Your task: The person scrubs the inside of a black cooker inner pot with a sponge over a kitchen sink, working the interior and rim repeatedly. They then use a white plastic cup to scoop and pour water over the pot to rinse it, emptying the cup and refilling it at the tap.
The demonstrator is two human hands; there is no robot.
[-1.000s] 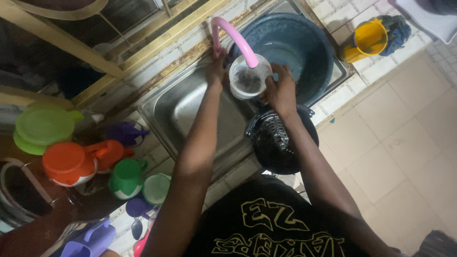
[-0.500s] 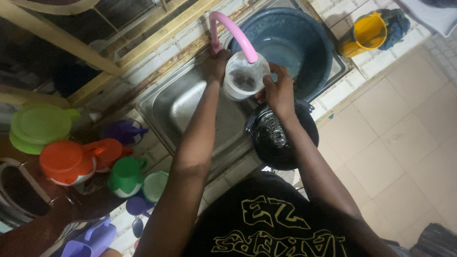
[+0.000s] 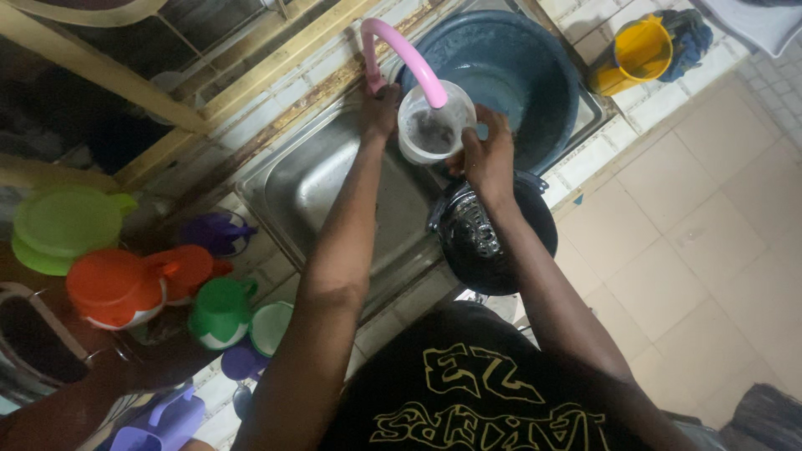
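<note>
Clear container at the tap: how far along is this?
Done: the right hand holds the clear container under the pink spout, and the left hand is at the tap base. In hand: the container's inside looks dark and wet, though no stream is discernible. Left: the black strainer bowl sits untouched on the sink edge.

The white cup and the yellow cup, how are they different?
The white cup is see-through and pale; the yellow cup is solid and bright. The white cup is held upright under the pink tap by the right hand; the yellow cup lies tipped on the tiled counter, untouched. Both are open-topped.
</note>
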